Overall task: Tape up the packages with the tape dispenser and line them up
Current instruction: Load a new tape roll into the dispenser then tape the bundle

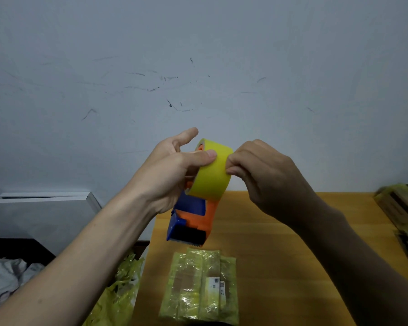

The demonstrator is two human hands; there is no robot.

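1. The left hand (174,170) holds the orange-and-blue plastic tape dispenser (193,220) up in the air above the light wooden table (280,231), thumb pressed across the face of the yellow roll of packing tape (210,170), other fingers curled behind the roll.
2. The right hand (264,175) has its fingertips (231,164) bunched and pinching at the roll's right edge. My guess is that it is hunting for the loose tape end; whether the end has lifted, I cannot tell.
3. The flat package wrapped in yellowish clear tape (200,285), with a small white barcode label, lies on the table directly below the dispenser, well apart from both hands.
4. More taped bundles (403,208) sit at the table's far right edge; crumpled yellow tape scraps (120,288) hang off the left side.
5. To do this step well:
   - Keep the left thumb braking the roll so it does not spin.
   - Peel the end squarely, across its full width, to avoid a splitting strip.
   - Thread it down towards the black toothed blade end (189,236) before lowering to the package.
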